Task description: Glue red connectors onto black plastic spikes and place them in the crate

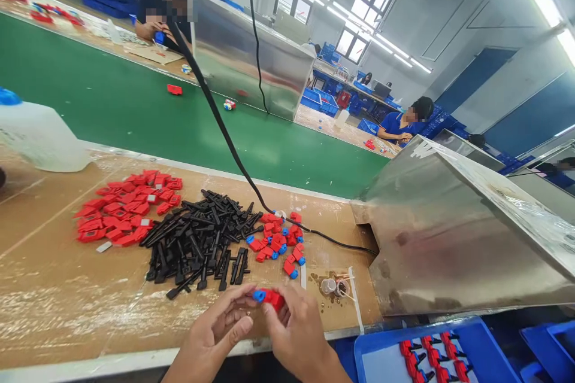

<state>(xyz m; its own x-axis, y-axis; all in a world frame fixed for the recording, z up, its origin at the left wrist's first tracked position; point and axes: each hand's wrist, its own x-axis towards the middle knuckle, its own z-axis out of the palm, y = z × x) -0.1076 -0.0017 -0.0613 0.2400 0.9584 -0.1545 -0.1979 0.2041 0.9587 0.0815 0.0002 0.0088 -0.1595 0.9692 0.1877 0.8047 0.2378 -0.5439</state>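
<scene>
Both my hands meet at the near edge of the worn wooden bench (54, 287). My right hand (299, 329) pinches a small red plastic part with a blue tip (268, 297). My left hand (220, 326) curls in beside it, fingertips touching the blue end of the same part. Just beyond my hands lies a heap of black plastic sticks (197, 239). To its right sits a small cluster of red-and-blue parts (279, 242). A wider pile of flat red pieces (126, 206) lies to the left.
A black cable (215, 114) runs across the green conveyor belt (135, 108) to a steel hood (449, 233) on the right. A blue tray (381, 353) at lower right holds finished red parts. A white jug (40, 131) stands left. Small clear cups (335, 286) sit nearby. Other people work across the belt.
</scene>
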